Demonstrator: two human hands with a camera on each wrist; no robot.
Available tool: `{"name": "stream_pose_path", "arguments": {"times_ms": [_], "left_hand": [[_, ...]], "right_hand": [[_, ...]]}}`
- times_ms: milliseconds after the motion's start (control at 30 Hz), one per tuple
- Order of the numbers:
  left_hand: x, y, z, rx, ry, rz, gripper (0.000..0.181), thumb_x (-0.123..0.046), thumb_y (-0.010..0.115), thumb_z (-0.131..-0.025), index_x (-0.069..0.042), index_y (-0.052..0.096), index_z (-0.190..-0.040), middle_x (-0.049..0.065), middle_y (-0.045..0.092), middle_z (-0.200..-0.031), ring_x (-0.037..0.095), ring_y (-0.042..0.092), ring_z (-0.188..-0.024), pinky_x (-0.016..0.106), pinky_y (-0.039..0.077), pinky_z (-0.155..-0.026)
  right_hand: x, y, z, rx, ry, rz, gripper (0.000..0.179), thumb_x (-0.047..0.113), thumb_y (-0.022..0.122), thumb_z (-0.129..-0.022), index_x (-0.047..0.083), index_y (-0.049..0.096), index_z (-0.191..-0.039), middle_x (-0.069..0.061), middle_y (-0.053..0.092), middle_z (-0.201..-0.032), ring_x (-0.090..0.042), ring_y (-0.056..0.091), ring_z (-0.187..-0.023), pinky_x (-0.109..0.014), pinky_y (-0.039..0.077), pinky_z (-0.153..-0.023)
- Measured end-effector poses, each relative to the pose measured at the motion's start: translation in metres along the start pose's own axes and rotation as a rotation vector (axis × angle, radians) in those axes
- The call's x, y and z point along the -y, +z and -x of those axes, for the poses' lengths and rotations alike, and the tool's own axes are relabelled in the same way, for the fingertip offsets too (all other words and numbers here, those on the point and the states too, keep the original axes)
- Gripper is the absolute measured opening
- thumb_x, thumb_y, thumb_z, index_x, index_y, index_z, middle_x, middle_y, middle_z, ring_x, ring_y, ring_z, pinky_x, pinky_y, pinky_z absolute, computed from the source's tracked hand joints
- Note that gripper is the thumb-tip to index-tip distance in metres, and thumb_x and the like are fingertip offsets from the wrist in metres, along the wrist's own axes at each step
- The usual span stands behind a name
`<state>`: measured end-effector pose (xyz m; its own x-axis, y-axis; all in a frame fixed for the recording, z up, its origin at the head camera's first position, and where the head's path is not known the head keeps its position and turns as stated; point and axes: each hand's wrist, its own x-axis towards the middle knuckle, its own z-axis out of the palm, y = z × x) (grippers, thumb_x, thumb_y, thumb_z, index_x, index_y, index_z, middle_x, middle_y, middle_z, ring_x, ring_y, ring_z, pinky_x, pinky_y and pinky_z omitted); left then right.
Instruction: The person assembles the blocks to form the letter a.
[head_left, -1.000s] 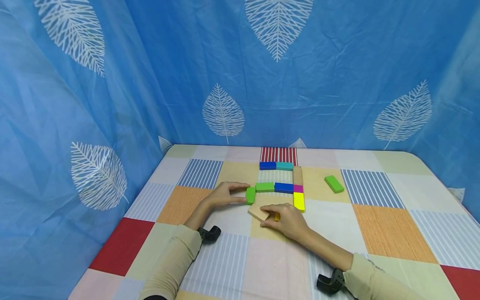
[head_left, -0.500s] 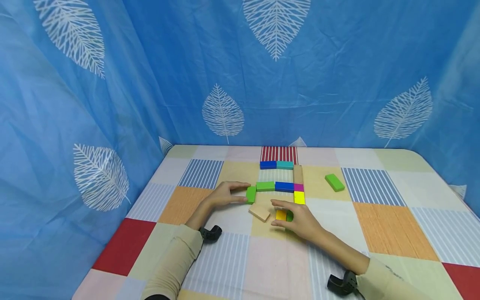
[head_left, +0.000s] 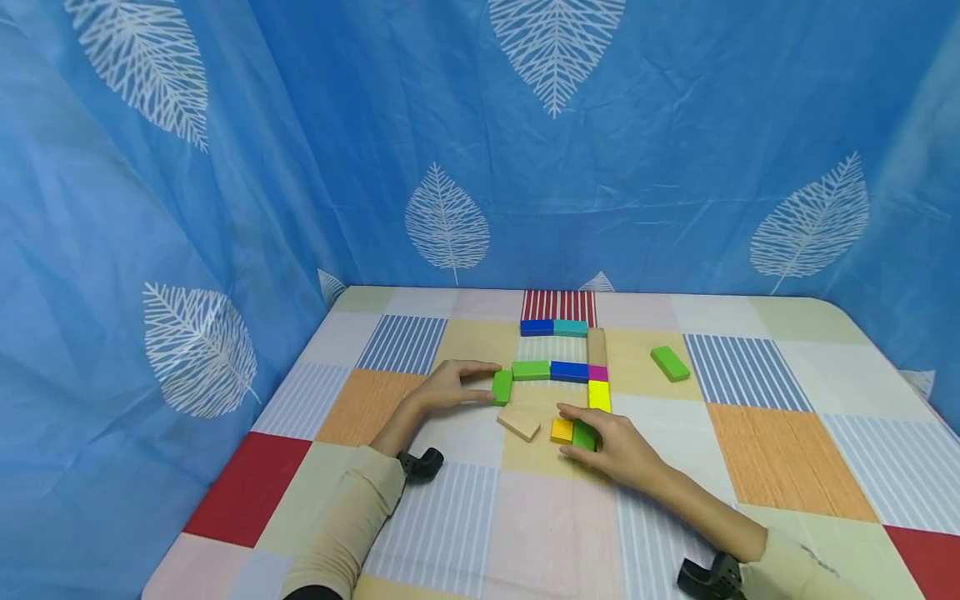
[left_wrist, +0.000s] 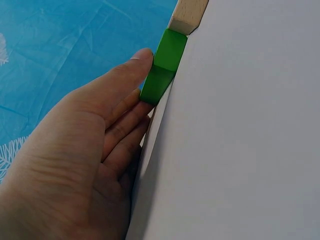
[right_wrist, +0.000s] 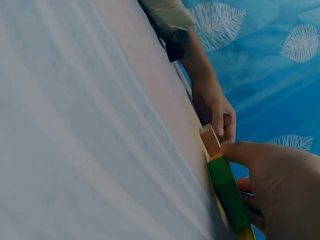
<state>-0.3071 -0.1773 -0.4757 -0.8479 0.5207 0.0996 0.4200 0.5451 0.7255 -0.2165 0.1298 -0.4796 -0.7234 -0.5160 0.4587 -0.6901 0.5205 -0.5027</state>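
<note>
My left hand (head_left: 447, 387) pinches an upright-lying green block (head_left: 502, 387) between thumb and fingers at the left of the block layout. In the left wrist view, the thumb touches that green block (left_wrist: 170, 50), which meets a plain wooden block (left_wrist: 189, 15). A tilted wooden block (head_left: 519, 422) lies just below it in the head view. My right hand (head_left: 618, 446) has its thumb and fingers around another green block (head_left: 583, 435), side by side with an orange-yellow block (head_left: 562, 431). The hand partly hides this green block. A bright yellow block (head_left: 598, 395) lies just above.
A green block (head_left: 532, 370), a blue block (head_left: 569, 372) and a magenta block (head_left: 597, 372) form a row. Behind are a wooden block (head_left: 596, 346), a blue block (head_left: 537, 327) and a teal block (head_left: 571, 328). A loose green block (head_left: 670, 364) lies right. A patchwork cloth (head_left: 442, 517) covers the table.
My right hand has left the tilted wooden block and moved right to the green block beside the orange-yellow one. My left hand has stayed at its green block.
</note>
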Motion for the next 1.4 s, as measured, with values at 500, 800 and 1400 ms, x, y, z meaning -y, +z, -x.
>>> {"name": "stream_pose_path", "arguments": {"times_ms": [500, 800, 1400], "left_hand": [[0.0, 0.0, -0.001, 0.001, 0.014, -0.004, 0.057, -0.039, 0.073, -0.078, -0.017, 0.057, -0.128, -0.005, 0.056, -0.127, 0.012, 0.047, -0.121, 0.029, 0.036, -0.101], [0.001, 0.0, -0.001, -0.007, 0.03, -0.001, 0.057, -0.037, 0.074, -0.078, -0.017, 0.057, -0.128, -0.004, 0.056, -0.127, 0.012, 0.047, -0.121, 0.028, 0.037, -0.101], [0.002, 0.0, -0.001, -0.001, 0.017, -0.003, 0.056, -0.04, 0.073, -0.077, -0.019, 0.058, -0.127, -0.006, 0.056, -0.126, 0.009, 0.047, -0.12, 0.026, 0.036, -0.101]], "right_hand": [[0.008, 0.003, 0.003, -0.054, 0.019, 0.06, 0.041, 0.02, 0.079, -0.073, 0.012, 0.067, -0.111, 0.005, 0.067, -0.103, -0.015, 0.061, -0.095, -0.038, 0.05, -0.084], [0.018, -0.003, 0.016, -0.032, 0.037, 0.047, 0.04, 0.021, 0.08, -0.072, 0.012, 0.068, -0.109, 0.007, 0.066, -0.105, -0.012, 0.06, -0.098, -0.037, 0.05, -0.084], [-0.005, -0.023, 0.03, -0.259, 0.029, 0.037, 0.046, 0.003, 0.082, -0.063, 0.007, 0.067, -0.107, 0.003, 0.069, -0.095, -0.011, 0.063, -0.077, -0.022, 0.051, -0.072]]}}
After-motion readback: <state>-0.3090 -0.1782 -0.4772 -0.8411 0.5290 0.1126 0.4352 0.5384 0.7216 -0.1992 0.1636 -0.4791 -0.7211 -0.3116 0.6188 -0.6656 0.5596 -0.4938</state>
